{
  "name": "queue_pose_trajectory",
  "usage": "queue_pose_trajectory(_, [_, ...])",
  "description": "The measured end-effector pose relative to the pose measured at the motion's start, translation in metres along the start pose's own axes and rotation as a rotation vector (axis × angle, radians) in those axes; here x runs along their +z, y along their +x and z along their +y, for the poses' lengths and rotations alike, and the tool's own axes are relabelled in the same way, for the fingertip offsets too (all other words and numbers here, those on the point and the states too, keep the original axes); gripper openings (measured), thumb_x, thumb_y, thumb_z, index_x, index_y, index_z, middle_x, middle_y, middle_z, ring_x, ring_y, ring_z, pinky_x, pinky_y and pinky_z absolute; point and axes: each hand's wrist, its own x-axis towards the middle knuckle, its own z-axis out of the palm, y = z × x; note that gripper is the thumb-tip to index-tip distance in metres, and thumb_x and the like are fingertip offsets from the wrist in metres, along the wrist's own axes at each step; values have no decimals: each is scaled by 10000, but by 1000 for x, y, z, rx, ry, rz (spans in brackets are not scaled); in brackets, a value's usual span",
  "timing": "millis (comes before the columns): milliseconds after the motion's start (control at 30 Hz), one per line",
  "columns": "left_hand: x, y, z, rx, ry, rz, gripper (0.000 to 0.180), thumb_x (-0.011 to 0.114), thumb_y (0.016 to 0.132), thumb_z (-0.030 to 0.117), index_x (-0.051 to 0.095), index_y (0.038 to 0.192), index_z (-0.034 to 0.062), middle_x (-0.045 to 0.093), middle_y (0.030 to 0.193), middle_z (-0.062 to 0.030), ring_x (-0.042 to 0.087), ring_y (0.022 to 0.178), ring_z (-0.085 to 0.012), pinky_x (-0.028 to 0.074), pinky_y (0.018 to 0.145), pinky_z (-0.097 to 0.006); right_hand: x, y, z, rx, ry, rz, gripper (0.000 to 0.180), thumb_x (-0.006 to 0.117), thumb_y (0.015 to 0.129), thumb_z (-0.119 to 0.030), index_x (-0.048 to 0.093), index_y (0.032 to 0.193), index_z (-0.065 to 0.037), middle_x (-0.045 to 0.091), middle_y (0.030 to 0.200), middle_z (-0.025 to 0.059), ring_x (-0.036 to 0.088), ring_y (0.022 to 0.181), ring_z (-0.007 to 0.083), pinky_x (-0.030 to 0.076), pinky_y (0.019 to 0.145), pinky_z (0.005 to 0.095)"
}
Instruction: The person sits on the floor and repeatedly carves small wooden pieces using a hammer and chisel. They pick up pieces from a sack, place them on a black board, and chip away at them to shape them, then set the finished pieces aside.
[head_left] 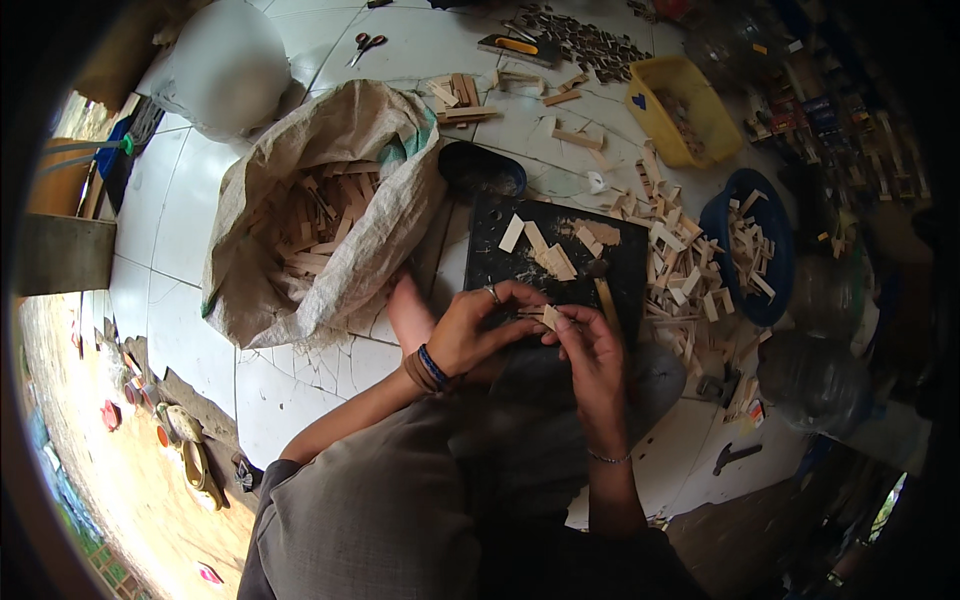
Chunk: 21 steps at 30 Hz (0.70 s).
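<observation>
Over the near edge of a black board point(484, 240), my two hands meet at a small light wood piece point(549, 317). My left hand point(466, 332), a ring on one finger, pinches its left side. My right hand point(597, 362) grips the right side between thumb and fingers. Exactly how the wood pieces fit together there is too small to tell. Several short wood blocks point(548, 255) lie loose on the board beside a brown patch of dust. A hammer point(606, 303) with a yellowish handle rests at the board's right side, just beyond my right hand.
An open woven sack point(225, 260) of wood strips stands at left. Right of the board spreads a heap of small wood pieces point(670, 265), beside a blue basin point(712, 222) and a yellow tub point(650, 80). Scissors point(367, 47) lie far back; another hammer point(737, 457) lies near right.
</observation>
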Motion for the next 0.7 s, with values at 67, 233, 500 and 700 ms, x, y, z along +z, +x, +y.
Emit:
queue_pose_trajectory(67, [0,1,0,26,-6,-5,318,759,913,88,680,1209,3,751,1125,-109,721,1086,-199,550,943,-324,1,-1,-2,-2,-26,-1,226,646,1034,-198,651,1206,-52,724,953,7,652,889,45,417,717,203])
queue_pose_trajectory(233, [-1,1,0,31,25,-29,333,761,907,65,686,1223,-6,745,1157,-122,711,1104,-204,547,963,-323,2,-1,-4,9,-33,15,245,638,1033,-163,686,1215,-6,712,905,21,625,829,56,428,722,209])
queue_pose_trajectory(500, [0,0,0,-6,-5,-37,328,760,913,67,695,1223,-17,751,1154,-120,709,1105,-196,545,973,-321,-1,-2,-8,13,-54,31,262,683,1013,-175,707,1205,1,720,897,29,650,839,64,460,735,199])
queue_pose_trajectory(700, [-1,0,-4,-11,-45,-37,328,759,913,77,700,1226,3,757,1141,-124,719,1093,-204,550,958,-320,-1,0,-12,30,-47,14,252,698,1002,-163,715,1185,10,721,900,40,654,842,76,484,788,209])
